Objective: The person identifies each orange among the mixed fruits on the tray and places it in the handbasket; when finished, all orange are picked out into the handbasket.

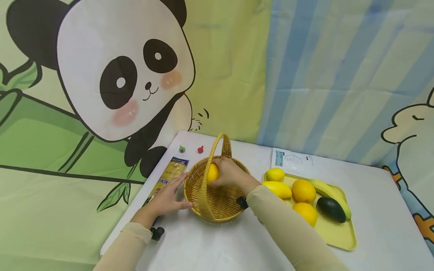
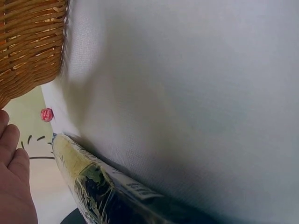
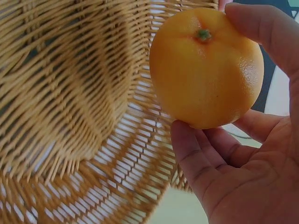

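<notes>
My right hand (image 1: 231,173) holds an orange (image 3: 205,70) between thumb and fingers, inside the mouth of a wicker basket (image 1: 220,203) with a tall arched handle. The right wrist view shows the fruit's green stem spot and the woven wall beside it. At the basket's left rim is my left hand (image 1: 167,199), its fingers extended along the outside. Those fingers (image 2: 9,140) show close to the woven side in the left wrist view. A pasta packet (image 1: 173,171) lies under and beyond the left hand.
Right of the basket, a yellow tray (image 1: 339,239) bears two oranges (image 1: 304,191), a banana (image 1: 325,188), a lemon (image 1: 275,174), a mango-like yellow fruit (image 1: 278,189) and a dark green avocado (image 1: 331,209). Behind it is a white scale (image 1: 292,160). Two lollipops (image 1: 200,149) lie at the back left.
</notes>
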`<state>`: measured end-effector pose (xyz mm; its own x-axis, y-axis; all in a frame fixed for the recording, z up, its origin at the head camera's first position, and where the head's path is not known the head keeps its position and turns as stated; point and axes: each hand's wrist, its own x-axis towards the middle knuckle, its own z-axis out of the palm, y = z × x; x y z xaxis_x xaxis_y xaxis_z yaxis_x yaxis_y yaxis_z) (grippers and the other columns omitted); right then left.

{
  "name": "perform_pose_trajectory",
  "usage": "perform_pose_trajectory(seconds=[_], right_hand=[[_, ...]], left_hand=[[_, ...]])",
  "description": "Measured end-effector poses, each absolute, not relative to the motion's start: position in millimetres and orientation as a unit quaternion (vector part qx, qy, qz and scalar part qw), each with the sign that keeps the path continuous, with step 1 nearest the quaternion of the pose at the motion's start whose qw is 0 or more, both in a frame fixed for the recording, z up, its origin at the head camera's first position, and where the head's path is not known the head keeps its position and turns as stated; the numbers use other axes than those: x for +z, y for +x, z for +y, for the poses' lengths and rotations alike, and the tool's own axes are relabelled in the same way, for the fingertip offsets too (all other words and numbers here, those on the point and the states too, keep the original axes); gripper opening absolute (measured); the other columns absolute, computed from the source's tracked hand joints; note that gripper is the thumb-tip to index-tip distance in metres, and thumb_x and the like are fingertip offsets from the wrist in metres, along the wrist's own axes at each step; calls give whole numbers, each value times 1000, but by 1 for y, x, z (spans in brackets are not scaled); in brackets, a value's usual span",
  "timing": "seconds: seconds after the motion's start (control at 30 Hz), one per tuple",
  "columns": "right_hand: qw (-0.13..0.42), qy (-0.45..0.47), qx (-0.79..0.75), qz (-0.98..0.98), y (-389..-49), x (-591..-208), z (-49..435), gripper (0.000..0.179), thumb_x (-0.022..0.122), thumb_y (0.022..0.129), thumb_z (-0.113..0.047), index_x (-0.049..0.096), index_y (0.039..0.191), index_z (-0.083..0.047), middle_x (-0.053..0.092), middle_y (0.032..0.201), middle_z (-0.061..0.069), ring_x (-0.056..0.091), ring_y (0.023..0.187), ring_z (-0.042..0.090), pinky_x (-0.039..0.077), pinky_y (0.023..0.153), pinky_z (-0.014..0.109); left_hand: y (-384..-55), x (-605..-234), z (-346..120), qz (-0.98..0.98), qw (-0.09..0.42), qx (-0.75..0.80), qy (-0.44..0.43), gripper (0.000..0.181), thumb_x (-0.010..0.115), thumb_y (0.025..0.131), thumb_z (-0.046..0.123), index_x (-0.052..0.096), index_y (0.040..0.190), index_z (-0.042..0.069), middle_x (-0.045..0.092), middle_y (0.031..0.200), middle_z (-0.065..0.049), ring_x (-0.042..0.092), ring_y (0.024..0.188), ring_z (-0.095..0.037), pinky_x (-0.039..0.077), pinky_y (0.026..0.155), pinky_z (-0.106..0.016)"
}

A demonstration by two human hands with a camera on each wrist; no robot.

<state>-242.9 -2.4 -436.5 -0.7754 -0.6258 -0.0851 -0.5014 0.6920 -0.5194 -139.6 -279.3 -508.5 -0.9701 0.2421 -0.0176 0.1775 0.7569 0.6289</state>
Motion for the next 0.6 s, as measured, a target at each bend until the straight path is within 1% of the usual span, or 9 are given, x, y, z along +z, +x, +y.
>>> perform_pose_trajectory(seconds=[0.07,0.13,0.23,0.3,0.33,0.4,0.47,0.53,0.6], right_hand=[[131,-312,-236,911,-242,-438,-9,73,90,78,-37,60,137,-6,61,127,11,57,105,20,56,84,30],[136,-313,-228,912,-242,-440,-16,63,89,77,-36,64,125,-4,61,116,9,56,97,19,55,79,28],[149,-308,-219,914,-242,-443,-24,52,89,78,-34,66,113,-2,61,111,8,56,95,19,55,79,28],[154,-306,-216,914,-242,-446,-29,57,89,79,-33,67,121,-1,62,121,10,59,105,22,57,89,30],[156,-305,-215,914,-242,-447,-31,62,89,79,-32,67,126,-1,62,128,11,60,113,24,57,96,32],[158,-306,-215,914,-242,-451,-34,73,90,78,-32,62,139,-3,59,141,12,57,129,29,53,109,36],[160,-309,-210,914,-243,-455,-36,84,89,79,-33,54,151,-6,54,152,14,50,142,35,47,119,42],[164,-312,-202,914,-243,-459,-38,86,88,80,-34,51,153,-7,51,155,17,45,147,41,45,122,46],[165,-314,-193,915,-242,-462,-39,88,87,81,-36,49,155,-8,49,156,19,44,147,44,45,121,48]], left_hand=[[-139,-509,-279,936,48,331,113,120,84,73,70,26,167,24,29,174,-6,26,161,-38,30,126,-65],[-139,-509,-279,936,45,331,115,120,85,73,70,26,167,24,29,174,-6,26,160,-38,30,126,-65],[-139,-508,-280,936,44,329,117,120,85,73,69,27,167,23,29,173,-7,27,160,-39,30,126,-66],[-140,-509,-280,936,45,329,114,120,85,73,70,26,167,23,29,174,-6,27,160,-39,30,126,-66],[-140,-509,-280,937,47,327,114,120,84,73,70,26,168,24,29,174,-6,27,160,-38,30,126,-66],[-140,-509,-280,937,50,326,113,120,83,74,71,26,168,25,29,174,-5,26,161,-38,30,126,-65],[-140,-509,-279,937,52,327,112,120,83,74,71,25,168,26,28,174,-5,26,161,-37,30,126,-65],[-139,-509,-279,937,52,327,114,119,83,74,71,24,168,26,28,174,-5,27,160,-38,30,126,-66],[-139,-508,-279,936,52,331,112,119,84,73,69,25,168,27,28,174,-4,26,161,-38,30,126,-66]])
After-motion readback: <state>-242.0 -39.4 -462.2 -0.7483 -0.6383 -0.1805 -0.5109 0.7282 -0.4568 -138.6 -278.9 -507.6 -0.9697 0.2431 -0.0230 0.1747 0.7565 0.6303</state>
